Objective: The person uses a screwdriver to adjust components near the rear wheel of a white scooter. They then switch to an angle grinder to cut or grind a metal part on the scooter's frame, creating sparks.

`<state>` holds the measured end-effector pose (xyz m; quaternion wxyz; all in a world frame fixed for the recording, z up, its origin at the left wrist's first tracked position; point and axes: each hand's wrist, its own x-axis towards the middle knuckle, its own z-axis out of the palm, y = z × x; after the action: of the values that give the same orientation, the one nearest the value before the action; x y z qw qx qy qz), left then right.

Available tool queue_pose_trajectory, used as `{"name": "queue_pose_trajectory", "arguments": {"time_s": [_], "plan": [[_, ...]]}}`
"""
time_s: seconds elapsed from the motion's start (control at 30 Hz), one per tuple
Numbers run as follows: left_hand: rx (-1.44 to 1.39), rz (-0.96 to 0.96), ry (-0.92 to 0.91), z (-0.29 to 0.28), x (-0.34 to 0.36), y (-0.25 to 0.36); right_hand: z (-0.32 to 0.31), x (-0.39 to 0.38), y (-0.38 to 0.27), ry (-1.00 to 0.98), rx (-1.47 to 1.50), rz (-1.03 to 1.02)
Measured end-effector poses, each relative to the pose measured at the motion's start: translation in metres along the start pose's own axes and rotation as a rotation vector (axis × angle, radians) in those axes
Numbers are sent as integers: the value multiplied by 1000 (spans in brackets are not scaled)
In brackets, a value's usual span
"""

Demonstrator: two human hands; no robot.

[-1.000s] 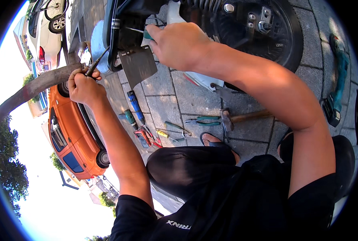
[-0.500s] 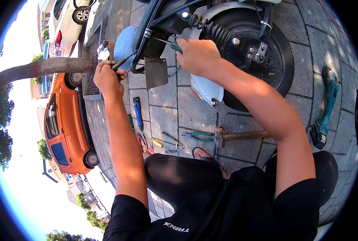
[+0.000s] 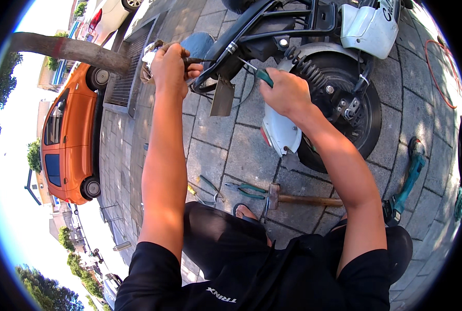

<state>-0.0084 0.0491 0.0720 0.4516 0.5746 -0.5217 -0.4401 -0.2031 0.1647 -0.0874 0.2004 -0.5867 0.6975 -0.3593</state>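
My right hand (image 3: 288, 93) is closed round the green handle of a screwdriver (image 3: 263, 78), its metal shaft pointing up and left toward the black frame tube (image 3: 225, 56) of a scooter. Whether the tip touches anything is unclear. On the other side of that tube, my left hand (image 3: 170, 67) grips a slim dark tool (image 3: 193, 60) with a thin tip directed at the tube; its exact kind is unclear. Below the frame end hangs a flat metal plate (image 3: 222, 97). The scooter's rear wheel (image 3: 368, 127), coil spring (image 3: 311, 72) and white fender (image 3: 283, 132) are beside my right hand.
On the paving lie a wooden-handled hammer (image 3: 309, 200), green-handled pliers (image 3: 252, 190), a yellow-handled screwdriver (image 3: 191, 190) and a teal power tool (image 3: 408, 181). A red cable (image 3: 438, 90) curves at right. A tree trunk (image 3: 80, 52) and orange car (image 3: 70, 135) stand left.
The view has shifted, bringing more of the scooter into sight. My left hand has turned, its back now toward me. The blue tool on the ground is now largely hidden by my left forearm.
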Motion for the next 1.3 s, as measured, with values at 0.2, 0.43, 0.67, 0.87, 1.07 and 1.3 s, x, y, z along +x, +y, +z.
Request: {"name": "queue_pose_trajectory", "arguments": {"time_s": [0.2, 0.43, 0.67, 0.87, 1.07, 1.3], "plan": [[190, 153, -26, -1, 19, 9, -15, 1, -10, -102, 25, 49], [235, 76, -41, -10, 34, 17, -20, 2, -17, -144, 186, 107], [216, 81, -54, -5, 40, 13, -29, 20, 14, -404, 760, 338], [209, 44, -79, -6, 48, 9, -13, 12, 17, -250, 768, 260], [260, 75, -75, -5, 46, 11, -8, 12, 21, -233, 790, 261], [268, 70, -81, -9, 49, 10, 0, 14, 22, -131, 609, 119]]}}
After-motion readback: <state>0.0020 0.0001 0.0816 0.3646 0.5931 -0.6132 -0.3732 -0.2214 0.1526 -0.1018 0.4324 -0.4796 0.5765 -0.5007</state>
